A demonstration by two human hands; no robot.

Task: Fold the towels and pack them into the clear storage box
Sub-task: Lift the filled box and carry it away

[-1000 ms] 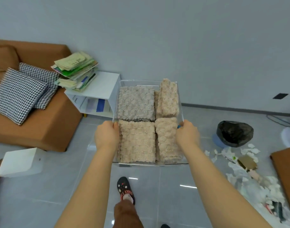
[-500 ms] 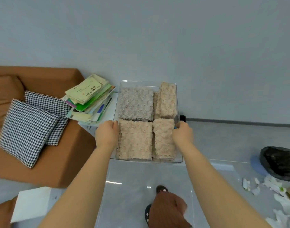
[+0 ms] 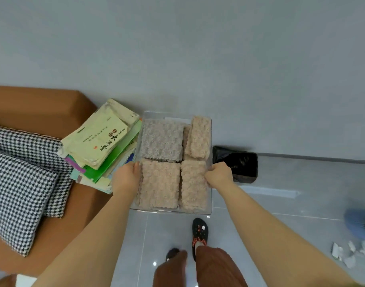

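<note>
Gripping the left wall of the clear storage box (image 3: 171, 211) with the left hand (image 3: 125, 179), hooking its fingers over the rim. Curling the right hand (image 3: 220, 175) round the right rim, directly across from the left. Holding the box level between both hands, out in front on outstretched arms, above the grey tiled floor (image 3: 291, 204).

Lying packed inside and filling the box from wall to wall:
- a folded grey towel (image 3: 162, 139) in the far left quarter
- a wide beige towel (image 3: 160, 183) in the near left quarter, just beside the left fingers
- a narrow beige towel (image 3: 193, 183) in the near right quarter, touching the right hand's fingers
- a tilted beige towel (image 3: 199, 136) in the far right corner, rising above the rim

Standing at the far left, a brown sofa (image 3: 38, 108) carrying two houndstooth cushions (image 3: 18, 183), one overlapping the other. Slumping next to it, a stack of books (image 3: 100, 141) and green folders, pressing close to the box's left wall and the left hand and crowding that side. Showing under the box, a black clog (image 3: 200, 230) and brown trouser legs. Sitting right of the right hand, at the foot of the wall, a black bag (image 3: 235, 162) near the box's right wall. Lying far right on the floor, white paper scraps (image 3: 351, 253), well apart from the box.
</note>
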